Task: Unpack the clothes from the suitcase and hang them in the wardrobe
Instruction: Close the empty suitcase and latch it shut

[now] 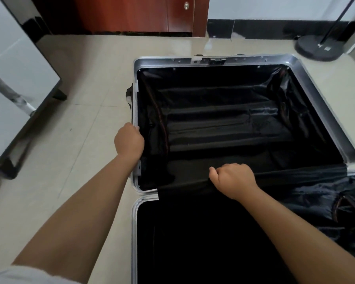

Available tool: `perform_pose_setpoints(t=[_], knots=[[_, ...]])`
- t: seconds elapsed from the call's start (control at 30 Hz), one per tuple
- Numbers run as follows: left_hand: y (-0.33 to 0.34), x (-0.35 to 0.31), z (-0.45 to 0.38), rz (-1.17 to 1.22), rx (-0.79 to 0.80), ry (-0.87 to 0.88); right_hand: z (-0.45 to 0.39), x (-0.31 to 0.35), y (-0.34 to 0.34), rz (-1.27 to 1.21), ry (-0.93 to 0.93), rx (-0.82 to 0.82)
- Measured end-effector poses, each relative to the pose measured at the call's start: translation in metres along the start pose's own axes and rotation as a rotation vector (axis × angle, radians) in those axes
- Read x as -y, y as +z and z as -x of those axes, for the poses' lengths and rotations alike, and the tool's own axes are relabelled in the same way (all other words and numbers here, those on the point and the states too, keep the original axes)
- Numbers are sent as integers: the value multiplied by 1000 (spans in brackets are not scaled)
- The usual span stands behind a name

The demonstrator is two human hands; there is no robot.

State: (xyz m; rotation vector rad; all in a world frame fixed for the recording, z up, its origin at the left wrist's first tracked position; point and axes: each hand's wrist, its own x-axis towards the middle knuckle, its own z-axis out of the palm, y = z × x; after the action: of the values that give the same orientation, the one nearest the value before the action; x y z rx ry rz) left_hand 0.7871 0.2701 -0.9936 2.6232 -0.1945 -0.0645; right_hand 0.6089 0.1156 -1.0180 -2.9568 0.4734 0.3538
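Both bare forearms reach forward and down from the near edge of the view. The left hand point(129, 140) is a fist with curled fingers, knuckles up. The right hand point(233, 179) is curled too, thumb tucked at its left side.

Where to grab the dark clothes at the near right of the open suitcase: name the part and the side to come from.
Take the dark clothes by the bunched folds on top, reaching straight down from above. They lie crumpled in a loose heap in the near half of the suitcase, beside the right hand, so the raised folds give the fingers something to pinch.
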Motion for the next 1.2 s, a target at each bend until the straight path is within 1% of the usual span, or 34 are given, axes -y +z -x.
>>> perform_pose_setpoints(t=[0.13, 0.23, 0.37, 0.5, 0.63, 0.77, 0.8, 0.87, 0.9, 0.93, 1.03, 1.07, 1.13, 1.2], knots=[[-10, -2, 9, 42, -97, 3, 5, 0, -1, 5, 15, -47], [-20, -2, 17, 99, -192, 11, 8, 2, -6, 22, 5, -29], [-28, 3, 28, 175, -282, 7, 8, 8, -7, 21, 32, 64], [-34, 10, 39, 278, -339, 28, 7, 15, -12, 23, 59, 211], [-43, 10, 50, 402, -404, 36, 1, 23, -28, 106, -51, 251], [-52, 7, 61, 488, -418, 28, 2, 42, -34, 127, -171, 305], [-54, 8, 63, 503, -423, 26, 2, 47, -36, 139, -193, 297], [-57, 10, 69, 531, -419, 33, -2, 55, -49, 153, -228, 190], [-59, 11, 71, 541, -413, 33, -7, 61, -58, 143, -250, 82], [-59, 13, 73, 548, -409, 27, -15, 67, -70, 109, -286, -87], [-58, 20, 77, 551, -400, 23, -40, 93, -116, -12, -432, -744], [-58, 22, 79, 548, -397, 20, -46, 101, -136, -14, -440, -913], [-60, 25, 82, 551, -386, 16, -50, 118, -180, -2, -458, -1180], [-61, 24, 82, 551, -365, 7, -54, 128, -215, 31, -462, -1352]])
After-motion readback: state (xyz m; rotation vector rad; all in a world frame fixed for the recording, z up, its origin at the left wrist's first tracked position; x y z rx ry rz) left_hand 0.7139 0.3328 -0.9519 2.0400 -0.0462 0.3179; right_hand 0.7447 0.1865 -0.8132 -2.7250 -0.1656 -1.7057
